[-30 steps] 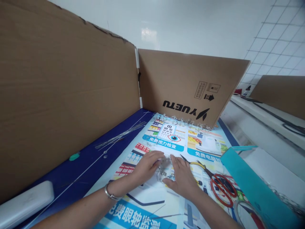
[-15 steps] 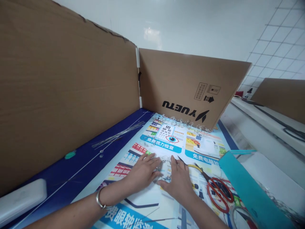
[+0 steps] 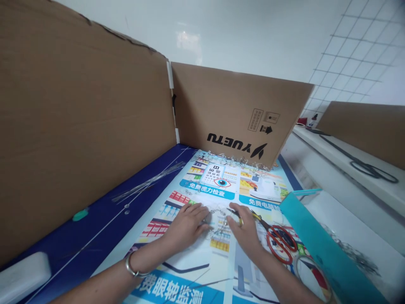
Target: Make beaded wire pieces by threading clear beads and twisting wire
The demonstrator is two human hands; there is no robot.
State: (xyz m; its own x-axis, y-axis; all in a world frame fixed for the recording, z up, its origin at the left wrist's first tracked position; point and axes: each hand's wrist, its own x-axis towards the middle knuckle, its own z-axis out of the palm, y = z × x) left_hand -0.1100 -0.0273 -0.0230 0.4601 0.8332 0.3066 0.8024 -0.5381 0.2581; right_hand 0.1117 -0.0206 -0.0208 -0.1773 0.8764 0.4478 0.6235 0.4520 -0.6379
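A thin, clear-looking wire ring (image 3: 218, 231) with small bits on it lies on the printed poster (image 3: 202, 264) between my hands. My left hand (image 3: 189, 223), with a silver bangle at the wrist, rests at its left side, fingers stretched out and fingertips by the wire. At its right side is my right hand (image 3: 245, 228), thumb and fingers apart, thumb close to the wire. Beside the right hand lie a yellow-handled tool (image 3: 261, 220), partly hidden by that hand, and red-handled scissors (image 3: 281, 245). Whether either hand presses on the wire is too blurred to tell.
Cardboard walls (image 3: 88, 126) stand at the left and back. Loose wires (image 3: 150, 183) and a green blob (image 3: 80, 214) lie on the blue surface. A teal-edged box (image 3: 329, 249) with metal wire pieces stands right, near a tape roll (image 3: 313, 274). A white object (image 3: 25, 274) sits front left.
My right hand has moved off the ring a little to the right and its fingers have spread. The left hand stays nearly where it was. The whole view has shifted slightly.
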